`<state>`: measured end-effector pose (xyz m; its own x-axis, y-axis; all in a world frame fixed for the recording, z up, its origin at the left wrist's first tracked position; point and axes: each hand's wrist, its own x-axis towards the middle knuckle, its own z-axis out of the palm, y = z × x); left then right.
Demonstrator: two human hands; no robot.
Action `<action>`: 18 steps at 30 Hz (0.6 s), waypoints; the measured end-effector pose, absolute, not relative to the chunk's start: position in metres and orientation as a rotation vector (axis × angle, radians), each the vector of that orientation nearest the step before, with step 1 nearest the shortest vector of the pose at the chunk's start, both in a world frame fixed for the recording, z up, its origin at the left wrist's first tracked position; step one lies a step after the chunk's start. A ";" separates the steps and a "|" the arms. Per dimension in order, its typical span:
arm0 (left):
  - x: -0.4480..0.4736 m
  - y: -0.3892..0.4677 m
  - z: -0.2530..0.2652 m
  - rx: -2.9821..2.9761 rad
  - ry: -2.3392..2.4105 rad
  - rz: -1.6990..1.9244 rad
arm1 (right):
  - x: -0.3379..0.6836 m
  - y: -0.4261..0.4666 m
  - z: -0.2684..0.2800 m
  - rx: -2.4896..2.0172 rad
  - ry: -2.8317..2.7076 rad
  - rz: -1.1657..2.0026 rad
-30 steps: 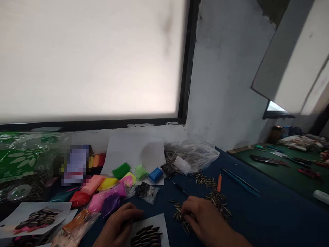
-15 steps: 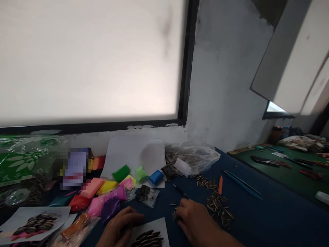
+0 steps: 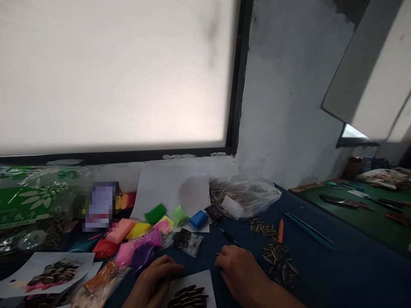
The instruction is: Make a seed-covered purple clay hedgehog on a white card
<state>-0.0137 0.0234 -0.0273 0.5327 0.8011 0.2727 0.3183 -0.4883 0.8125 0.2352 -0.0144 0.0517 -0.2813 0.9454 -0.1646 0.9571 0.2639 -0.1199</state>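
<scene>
My left hand [image 3: 159,276] rests at the left edge of a small white paper [image 3: 208,284], its fingers stretched out and slightly bent. Dark striped sunflower seeds [image 3: 189,297] lie in overlapping rows on that paper, which the lower frame edge cuts off. To the right of it, my right hand [image 3: 239,271] is low over the blue table with its fingers curled together. Its fingertips are hidden, so whatever they pinch cannot be made out. A black pen [image 3: 229,236] lies just beyond this hand. Loose sunflower seeds [image 3: 279,259] are scattered to its right.
Colourful clay packets [image 3: 141,231] lie at the left, near a second paper with seeds [image 3: 53,273]. A clear bag of seeds [image 3: 247,199] stands against the wall. Blue tweezers [image 3: 310,231] and an orange stick [image 3: 281,231] lie right. A green table [image 3: 346,205] stands beyond.
The view has shifted slightly, so things appear a little further right. My right hand now covers the seed that showed by its fingertips. My left hand stays by the paper.
</scene>
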 end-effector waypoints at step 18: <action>-0.012 0.018 -0.015 2.034 0.939 0.860 | 0.242 -0.042 0.010 1.872 2.985 -0.920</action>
